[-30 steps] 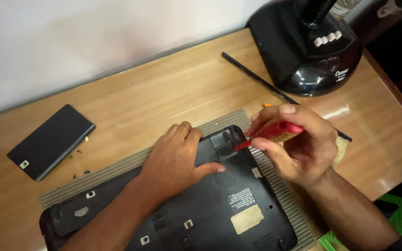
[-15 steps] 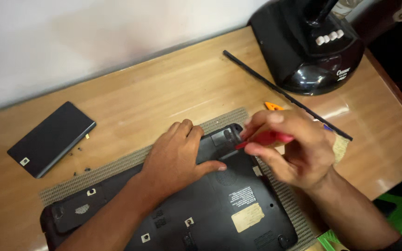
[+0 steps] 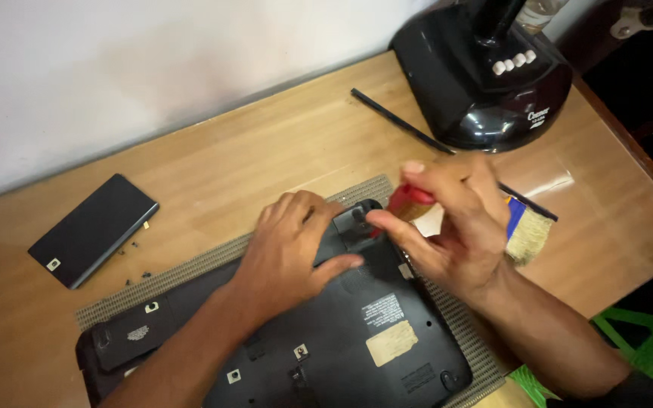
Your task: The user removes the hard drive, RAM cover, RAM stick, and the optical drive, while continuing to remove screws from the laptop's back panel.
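Two hands: both on the upturned laptop [image 3: 326,332], which lies on a mat [image 3: 190,268].
Left hand [image 3: 292,249]: flat, pressing the base.
Right hand [image 3: 447,227]: clamped on a red-handled screwdriver [image 3: 406,198], tip at the corner.
Desk [image 3: 213,170]: phone [image 3: 92,229] well apart.

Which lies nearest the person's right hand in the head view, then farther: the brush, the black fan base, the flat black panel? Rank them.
From the right hand:
1. Brush, just beside it on the right.
2. Black fan base, beyond it at the desk's back.
3. Flat black panel, far across on the left.
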